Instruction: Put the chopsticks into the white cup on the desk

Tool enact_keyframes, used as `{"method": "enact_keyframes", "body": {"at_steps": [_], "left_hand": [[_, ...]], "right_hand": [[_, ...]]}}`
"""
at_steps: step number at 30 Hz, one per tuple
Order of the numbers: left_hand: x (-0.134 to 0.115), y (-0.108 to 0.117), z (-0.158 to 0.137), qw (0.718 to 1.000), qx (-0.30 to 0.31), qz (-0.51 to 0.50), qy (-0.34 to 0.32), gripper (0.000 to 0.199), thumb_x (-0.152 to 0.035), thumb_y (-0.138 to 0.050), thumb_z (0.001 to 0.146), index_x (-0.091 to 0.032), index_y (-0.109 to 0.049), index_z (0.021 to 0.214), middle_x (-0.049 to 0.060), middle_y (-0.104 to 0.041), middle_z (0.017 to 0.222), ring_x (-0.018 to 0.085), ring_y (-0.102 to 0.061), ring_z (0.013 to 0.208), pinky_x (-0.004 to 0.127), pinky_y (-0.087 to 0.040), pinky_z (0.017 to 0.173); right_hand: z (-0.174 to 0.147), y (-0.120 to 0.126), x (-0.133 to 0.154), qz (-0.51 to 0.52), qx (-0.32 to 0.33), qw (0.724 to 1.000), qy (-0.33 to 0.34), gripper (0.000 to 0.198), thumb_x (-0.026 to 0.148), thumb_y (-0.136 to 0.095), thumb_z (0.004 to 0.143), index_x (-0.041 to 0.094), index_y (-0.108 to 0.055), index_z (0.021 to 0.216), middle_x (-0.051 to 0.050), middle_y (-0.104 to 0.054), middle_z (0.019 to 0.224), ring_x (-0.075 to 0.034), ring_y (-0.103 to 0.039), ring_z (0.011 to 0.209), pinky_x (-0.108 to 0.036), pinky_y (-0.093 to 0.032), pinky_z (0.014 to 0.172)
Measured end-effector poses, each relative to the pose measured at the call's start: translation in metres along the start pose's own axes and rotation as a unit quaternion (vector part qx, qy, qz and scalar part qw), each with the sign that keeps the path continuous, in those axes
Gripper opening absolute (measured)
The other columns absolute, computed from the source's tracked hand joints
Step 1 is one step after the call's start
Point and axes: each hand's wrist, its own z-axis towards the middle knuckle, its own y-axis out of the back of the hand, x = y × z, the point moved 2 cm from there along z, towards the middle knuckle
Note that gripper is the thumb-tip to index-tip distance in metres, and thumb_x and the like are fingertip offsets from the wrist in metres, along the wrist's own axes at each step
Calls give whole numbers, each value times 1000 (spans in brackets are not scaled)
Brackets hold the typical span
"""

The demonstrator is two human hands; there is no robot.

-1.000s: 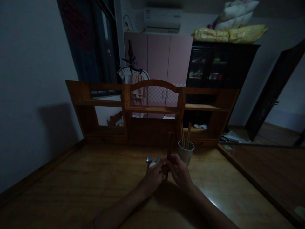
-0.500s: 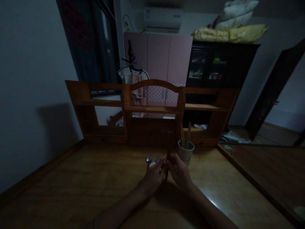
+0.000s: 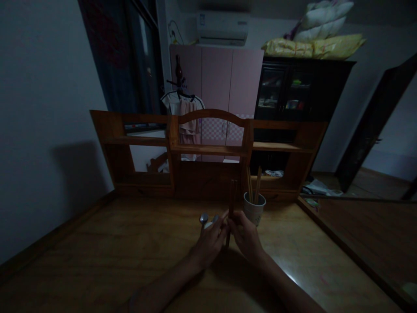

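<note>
Two bare forearms come from the near edge over the wooden desk [image 3: 97,261] and meet at its middle. The left hand [image 3: 210,241] and the right hand [image 3: 246,237] are close together, both with the fingers curled around a pair of dark chopsticks [image 3: 231,198]. The chopsticks stand almost upright between the two hands, with the upper ends well above the fingers and the lower ends near the desk surface. The room is dim, so I cannot tell how tight each grip is.

Just left of the left hand, a spoon [image 3: 203,218] shows its round metal bowl. It is not clear if it lies on the desk or is held.

Just beyond the right hand, to the right, a pale cup [image 3: 254,211] stands on the desk with more chopsticks leaning in it.

Behind these the wooden shelf unit [image 3: 208,150] runs along the far edge of the desk. Farther away are a pink wardrobe [image 3: 216,78] and a dark cabinet [image 3: 302,91].
</note>
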Motion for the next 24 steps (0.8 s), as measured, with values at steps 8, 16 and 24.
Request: {"method": "enact_keyframes", "body": {"at_steps": [8, 16, 24], "left_hand": [[6, 2, 1, 1000, -15, -1, 16, 44, -37, -35, 99, -30, -37, 142, 5, -63, 110, 20, -60, 100, 36, -48, 90], [13, 18, 7, 988, -145, 56, -19, 41, -33, -43, 95, -27, -44, 136, 8, -58, 117, 21, -54, 111, 41, -41, 100], [-84, 29, -19, 973, -165, -148, -65, 21, -30, -52, 91, -23, -57, 110, 6, -64, 103, 21, -60, 98, 37, -49, 88]], "right_hand": [[-1, -3, -4, -25, -12, 1000, 0, 10, 25, -47, 95, 21, -52, 103, -4, -62, 86, -16, -61, 74, -26, -46, 67], [0, -2, -3, -40, -25, 999, -11, 10, 29, -48, 94, 20, -49, 99, -3, -59, 83, -17, -58, 71, -27, -44, 65], [-1, 2, -2, -48, -34, 998, 13, 9, 27, -46, 94, 20, -50, 99, -3, -60, 82, -17, -59, 72, -27, -43, 65]]}}
